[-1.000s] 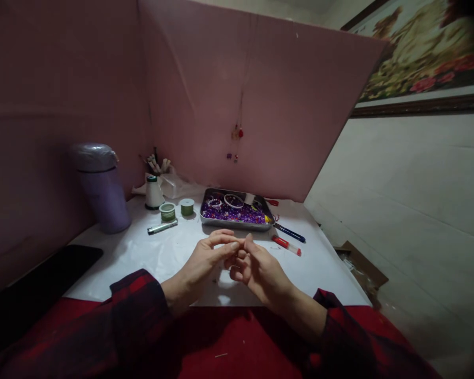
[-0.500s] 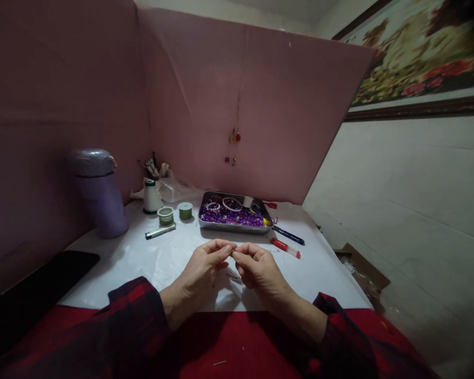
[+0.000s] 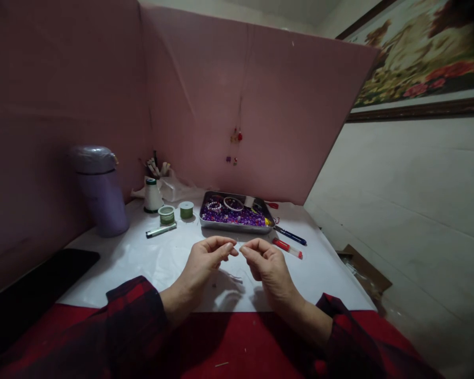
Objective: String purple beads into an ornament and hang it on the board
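Note:
Over the white table covering (image 3: 166, 273), my left hand (image 3: 205, 263) and my right hand (image 3: 266, 266) face each other with a small gap between them. Thumb and forefinger of each hand are pinched together. Whatever they hold is too small to make out. Below the gap, pale thin strands (image 3: 233, 277) show beside my left fingers; where their ends go is unclear. A metal tray (image 3: 237, 228) of purple beads (image 3: 237, 217) stands just beyond both hands. It also holds a white ring (image 3: 233, 204) and a beaded loop (image 3: 214, 207).
To the left stand a purple bottle (image 3: 102, 195), a thread cone (image 3: 152, 197) and two green spools (image 3: 166, 215), (image 3: 186, 210), with a pale green pen-like tube (image 3: 161, 230) in front. A red-capped tube (image 3: 287, 248) and a dark blue-handled tool (image 3: 291, 236) lie right. Pink panels (image 3: 205, 105) rise behind.
My fingertips were touching and have parted, my right hand moving slightly to the right. The pale strands below them show more plainly. The view has shifted a little.

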Action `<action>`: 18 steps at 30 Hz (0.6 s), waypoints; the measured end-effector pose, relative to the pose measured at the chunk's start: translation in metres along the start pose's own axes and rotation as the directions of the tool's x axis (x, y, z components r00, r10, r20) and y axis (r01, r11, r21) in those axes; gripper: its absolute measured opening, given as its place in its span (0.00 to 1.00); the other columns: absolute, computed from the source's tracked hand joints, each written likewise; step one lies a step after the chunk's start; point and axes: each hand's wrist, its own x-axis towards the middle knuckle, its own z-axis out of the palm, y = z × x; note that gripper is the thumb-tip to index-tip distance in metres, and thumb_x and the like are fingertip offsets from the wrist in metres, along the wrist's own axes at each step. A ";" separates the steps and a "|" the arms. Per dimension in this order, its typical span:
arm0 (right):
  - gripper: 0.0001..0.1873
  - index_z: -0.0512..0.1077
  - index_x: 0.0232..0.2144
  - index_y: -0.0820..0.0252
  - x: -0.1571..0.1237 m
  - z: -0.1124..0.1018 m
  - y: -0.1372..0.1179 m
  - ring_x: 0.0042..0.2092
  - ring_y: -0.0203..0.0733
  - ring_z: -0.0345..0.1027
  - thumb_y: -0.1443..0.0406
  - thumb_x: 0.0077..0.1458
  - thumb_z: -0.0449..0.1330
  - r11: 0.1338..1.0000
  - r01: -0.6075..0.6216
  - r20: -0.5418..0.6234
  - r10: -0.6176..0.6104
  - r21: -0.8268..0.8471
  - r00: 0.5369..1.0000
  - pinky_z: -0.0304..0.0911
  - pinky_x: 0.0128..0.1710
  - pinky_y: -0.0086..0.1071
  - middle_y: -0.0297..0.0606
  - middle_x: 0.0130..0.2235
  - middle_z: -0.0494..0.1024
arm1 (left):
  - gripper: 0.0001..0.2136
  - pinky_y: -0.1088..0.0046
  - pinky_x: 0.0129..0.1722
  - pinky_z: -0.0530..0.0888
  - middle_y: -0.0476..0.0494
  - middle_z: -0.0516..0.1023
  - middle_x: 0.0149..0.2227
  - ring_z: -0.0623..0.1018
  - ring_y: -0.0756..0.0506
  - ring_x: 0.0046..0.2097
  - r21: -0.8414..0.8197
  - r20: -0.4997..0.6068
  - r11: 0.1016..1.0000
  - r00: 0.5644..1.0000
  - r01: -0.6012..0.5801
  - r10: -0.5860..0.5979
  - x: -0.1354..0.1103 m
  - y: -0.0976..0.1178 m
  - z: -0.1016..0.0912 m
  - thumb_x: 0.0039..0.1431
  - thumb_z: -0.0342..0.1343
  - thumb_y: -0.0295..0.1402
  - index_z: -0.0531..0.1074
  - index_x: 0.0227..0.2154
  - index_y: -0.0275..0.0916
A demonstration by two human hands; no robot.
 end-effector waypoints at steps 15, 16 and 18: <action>0.13 0.64 0.26 0.60 -0.006 0.004 0.004 0.16 0.24 0.40 0.58 0.48 0.62 0.999 -0.008 0.077 0.006 0.035 0.997 0.37 0.15 0.23 0.21 0.16 0.55 | 0.12 0.76 0.26 0.60 0.50 0.70 0.24 0.65 0.53 0.24 0.028 0.023 0.999 1.000 0.016 -0.017 -0.002 -0.007 -0.002 0.44 0.62 0.39 0.71 0.27 0.35; 0.13 0.64 0.26 0.60 -0.006 0.004 0.003 0.16 0.24 0.39 0.58 0.48 0.62 0.999 -0.018 0.084 0.014 0.046 0.996 0.37 0.15 0.23 0.21 0.15 0.55 | 0.12 0.76 0.26 0.60 0.50 0.70 0.24 0.65 0.53 0.24 0.033 0.019 0.999 1.000 0.010 -0.011 -0.002 -0.006 -0.001 0.44 0.62 0.39 0.71 0.26 0.35; 0.13 0.63 0.26 0.60 -0.006 0.004 0.003 0.16 0.24 0.39 0.59 0.48 0.62 0.997 -0.038 0.089 0.032 0.069 0.996 0.36 0.15 0.23 0.21 0.15 0.55 | 0.11 0.76 0.26 0.60 0.50 0.70 0.24 0.65 0.53 0.25 0.048 -0.003 0.999 1.000 0.001 -0.001 -0.002 -0.004 0.000 0.44 0.62 0.38 0.71 0.26 0.35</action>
